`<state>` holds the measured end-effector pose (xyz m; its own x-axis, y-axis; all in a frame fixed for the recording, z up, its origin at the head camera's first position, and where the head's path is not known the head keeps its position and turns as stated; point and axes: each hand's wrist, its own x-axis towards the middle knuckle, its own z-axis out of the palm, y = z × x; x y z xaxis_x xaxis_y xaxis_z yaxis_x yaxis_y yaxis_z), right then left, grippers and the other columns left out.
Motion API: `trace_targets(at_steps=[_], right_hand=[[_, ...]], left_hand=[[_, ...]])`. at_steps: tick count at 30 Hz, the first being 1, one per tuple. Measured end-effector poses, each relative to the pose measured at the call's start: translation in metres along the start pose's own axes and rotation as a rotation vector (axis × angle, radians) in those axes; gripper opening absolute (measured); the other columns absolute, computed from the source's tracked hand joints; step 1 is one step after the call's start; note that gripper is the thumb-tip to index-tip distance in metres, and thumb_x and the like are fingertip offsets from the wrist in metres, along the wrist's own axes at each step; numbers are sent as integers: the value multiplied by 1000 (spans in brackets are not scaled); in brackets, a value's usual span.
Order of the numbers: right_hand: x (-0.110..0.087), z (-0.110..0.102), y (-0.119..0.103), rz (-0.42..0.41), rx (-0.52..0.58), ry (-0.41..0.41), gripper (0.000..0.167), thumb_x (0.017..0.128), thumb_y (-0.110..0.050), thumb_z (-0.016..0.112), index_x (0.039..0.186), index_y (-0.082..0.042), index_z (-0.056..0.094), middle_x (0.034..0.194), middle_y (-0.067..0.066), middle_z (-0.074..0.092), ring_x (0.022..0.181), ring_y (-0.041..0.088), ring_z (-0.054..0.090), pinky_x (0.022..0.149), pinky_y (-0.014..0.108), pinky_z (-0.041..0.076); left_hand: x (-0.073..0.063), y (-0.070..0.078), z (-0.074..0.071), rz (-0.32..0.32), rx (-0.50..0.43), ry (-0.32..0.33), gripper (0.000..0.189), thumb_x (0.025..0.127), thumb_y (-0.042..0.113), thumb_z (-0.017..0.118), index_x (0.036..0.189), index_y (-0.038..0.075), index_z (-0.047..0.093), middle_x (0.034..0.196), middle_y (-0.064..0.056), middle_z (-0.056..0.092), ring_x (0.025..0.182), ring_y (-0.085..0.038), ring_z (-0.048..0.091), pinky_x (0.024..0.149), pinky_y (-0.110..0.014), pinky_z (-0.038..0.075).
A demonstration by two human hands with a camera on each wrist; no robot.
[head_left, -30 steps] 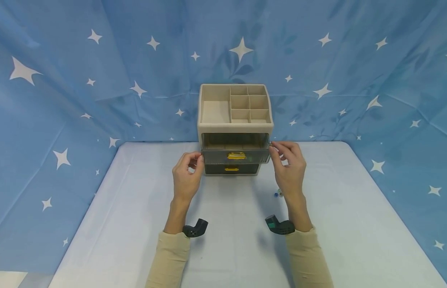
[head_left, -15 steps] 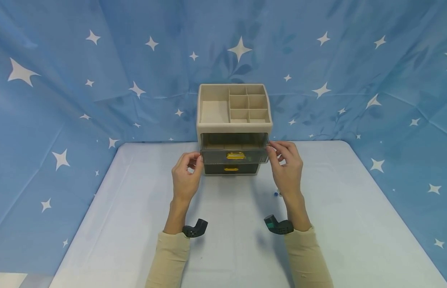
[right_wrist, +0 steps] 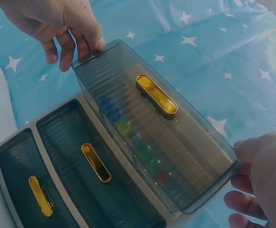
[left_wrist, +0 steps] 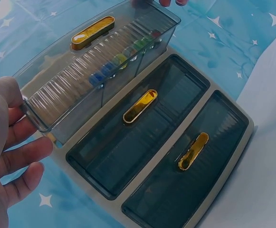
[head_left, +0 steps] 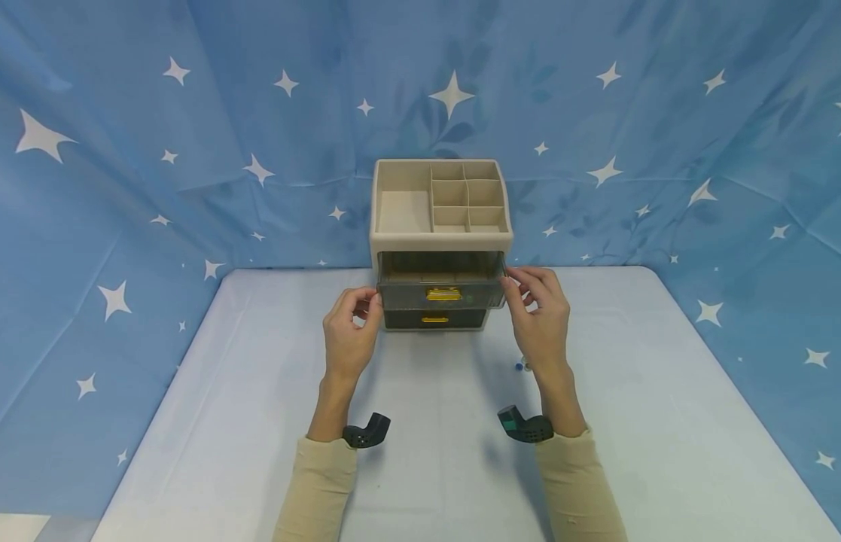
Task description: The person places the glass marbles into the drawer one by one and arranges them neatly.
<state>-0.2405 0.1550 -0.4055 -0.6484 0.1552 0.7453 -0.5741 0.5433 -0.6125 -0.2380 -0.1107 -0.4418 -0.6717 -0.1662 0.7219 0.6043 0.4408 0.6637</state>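
Blue star-print cloth (head_left: pixel 312 143) is hung behind and along both sides of a white-covered desk (head_left: pixel 427 429). Near the back edge, a beige organizer (head_left: pixel 440 242) is set upright, its top divided into one large compartment at left and six small ones at right. Below that, the smoky clear top drawer (head_left: pixel 406 296) is pulled partway out of the organizer, its front fitted with a gold handle (head_left: pixel 443 294). Drawer is held at both front corners. Left corner is pinched by the left hand (head_left: pixel 350 329), thumb and index finger closed on it, other fingers loosely bent and spread. Right corner is pinched likewise by the right hand (head_left: pixel 543 314), other fingers loosely bent. Hands are set well apart, drawer between them. A row of coloured marbles (left_wrist: pixel 120 59) is seen through the drawer front: blue toward the left hand, yellow and green midway, red toward the right hand. Two dark lower drawers (left_wrist: pixel 99 156) are seated closed in the organizer. Small balls (head_left: pixel 519 366), one blue, are seen on the desk beside the right forearm; exact count unclear. Black wrist cameras (head_left: pixel 526 426) are worn at both wrists, just past tan sleeves (head_left: pixel 579 482).
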Motion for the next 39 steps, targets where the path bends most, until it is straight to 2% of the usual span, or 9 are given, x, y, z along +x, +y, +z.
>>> trace_targets(at_steps=[9,21,25,31,39], right_hand=[[1,-2,1,-23,2,-7,20,92,-8,71,109,1,75,105,18,67,83,24,57,68,19,43],[3,-12,4,-13,-27,-22,19,94,-9,68,110,0,73,103,18,68,84,22,57,71,17,44],[3,-15,8,0,-37,-21,19,95,-8,66,111,1,73,103,18,68,85,15,57,71,16,44],[3,-19,15,26,-63,-33,20,97,-10,65,111,2,71,104,19,68,88,-2,53,71,21,46],[2,-26,24,65,-96,-102,21,96,-12,65,112,2,69,99,18,68,85,-5,51,70,23,46]], left_hand=[[0,0,0,7,-3,0,10,94,5,64,100,-1,69,91,-13,70,77,-22,66,68,-16,50],[0,-2,0,-2,1,1,10,94,7,64,99,-1,69,91,-12,71,77,-21,66,65,-28,54],[0,-3,1,4,0,1,10,94,7,64,99,-1,69,90,-12,70,76,-21,65,64,-32,55],[1,-3,1,3,-4,0,10,94,6,64,98,-1,69,89,-13,70,75,-21,64,63,-37,55],[0,-1,0,-2,1,-2,10,94,6,64,98,-2,68,89,-13,69,74,-22,64,63,-37,55]])
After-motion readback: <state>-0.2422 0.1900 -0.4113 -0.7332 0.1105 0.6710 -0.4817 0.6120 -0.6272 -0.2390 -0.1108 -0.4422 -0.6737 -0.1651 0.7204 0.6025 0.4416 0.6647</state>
